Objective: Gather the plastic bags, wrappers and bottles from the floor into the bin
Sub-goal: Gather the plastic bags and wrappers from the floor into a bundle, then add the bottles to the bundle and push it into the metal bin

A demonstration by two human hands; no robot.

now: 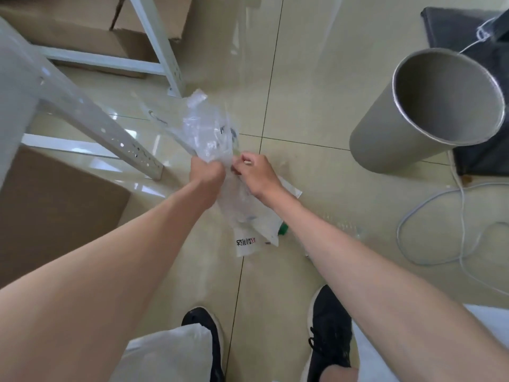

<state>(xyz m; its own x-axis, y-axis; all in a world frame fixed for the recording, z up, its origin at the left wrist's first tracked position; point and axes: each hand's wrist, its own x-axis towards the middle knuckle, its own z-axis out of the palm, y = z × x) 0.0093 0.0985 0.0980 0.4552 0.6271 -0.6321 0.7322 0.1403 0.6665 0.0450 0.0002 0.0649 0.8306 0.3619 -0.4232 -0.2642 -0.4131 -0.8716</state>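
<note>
My left hand is clenched around a bunch of clear plastic bags that stick up above the fist. My right hand pinches the same bunch from the right side. Below my hands a white wrapper with printed letters lies flat on the floor. Beside the wrapper lies a clear plastic bottle with a green cap, partly hidden behind my right forearm. The grey cylindrical bin stands at the upper right, its mouth open and nothing visible inside.
A white metal rack leg slants down at the left, with cardboard boxes beneath and behind it. A white cable loops on the tiles at the right, near a dark mat. My black shoes are at the bottom.
</note>
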